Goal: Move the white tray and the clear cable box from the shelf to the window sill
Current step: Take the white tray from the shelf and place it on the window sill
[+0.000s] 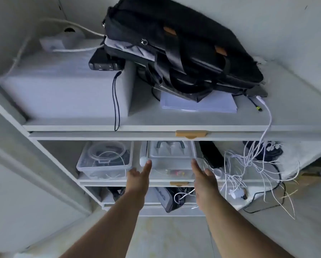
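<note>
The white tray (171, 152) sits in the middle shelf compartment, on top of a clear drawer-like box holding small coloured bits. To its left stands the clear cable box (105, 161) with a round lid and dark cables inside. My left hand (140, 175) reaches toward the tray's left front corner, fingers apart and holding nothing. My right hand (202, 175) is stretched toward the tray's right front corner, also empty. Neither hand clearly touches the tray. No window sill is in view.
A black laptop bag (184, 47) lies on the shelf top (174, 120) over a paper stack (202, 105), beside a white box (66, 84). A tangle of white cables (249, 161) hangs right of the tray. A lower shelf holds a grey pouch (169, 198).
</note>
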Available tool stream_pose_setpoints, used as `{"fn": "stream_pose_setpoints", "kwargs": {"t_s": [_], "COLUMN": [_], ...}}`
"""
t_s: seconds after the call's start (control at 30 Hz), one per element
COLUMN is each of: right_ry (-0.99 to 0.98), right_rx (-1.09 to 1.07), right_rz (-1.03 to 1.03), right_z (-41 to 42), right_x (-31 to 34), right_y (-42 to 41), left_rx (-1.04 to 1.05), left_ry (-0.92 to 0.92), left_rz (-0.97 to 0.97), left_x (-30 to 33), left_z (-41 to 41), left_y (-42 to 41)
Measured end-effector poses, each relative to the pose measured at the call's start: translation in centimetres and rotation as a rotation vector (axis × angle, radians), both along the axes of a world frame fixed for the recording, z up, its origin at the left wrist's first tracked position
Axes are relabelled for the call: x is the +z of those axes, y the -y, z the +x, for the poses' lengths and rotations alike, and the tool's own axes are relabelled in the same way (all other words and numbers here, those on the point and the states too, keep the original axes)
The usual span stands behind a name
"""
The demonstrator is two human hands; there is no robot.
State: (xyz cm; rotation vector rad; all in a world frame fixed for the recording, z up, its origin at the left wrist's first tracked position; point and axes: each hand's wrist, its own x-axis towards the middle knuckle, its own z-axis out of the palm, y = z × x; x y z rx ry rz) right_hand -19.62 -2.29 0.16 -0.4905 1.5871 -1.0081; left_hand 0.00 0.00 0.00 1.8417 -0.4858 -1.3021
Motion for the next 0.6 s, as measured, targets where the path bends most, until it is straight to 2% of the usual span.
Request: {"fn": "stream_pose_setpoints", "kwargs": {"t_s": [0.1, 0.3, 0.6], "right_ry": [-0.039, 0.053, 0.074], "right_rx": [-0.003, -0.091, -0.139], "right_rz": [-0.037, -0.102, -0.112], "right_z": [0.7, 2.2, 0.5], "right_x": [-1.0, -3.0, -1.8], "right_y": [1.9, 3.6, 0.4], "left_rx": [0.035, 0.110, 0.176], "left_ry": [-0.019, -0.160, -0.170], "left_rz": [-0.034, -0.090, -0.120], "left_x": [-0.5, -2.7, -0.5], "left_z": [-0.1, -0.5, -2.1], "left_y": [2.0, 4.7, 0.7]}}
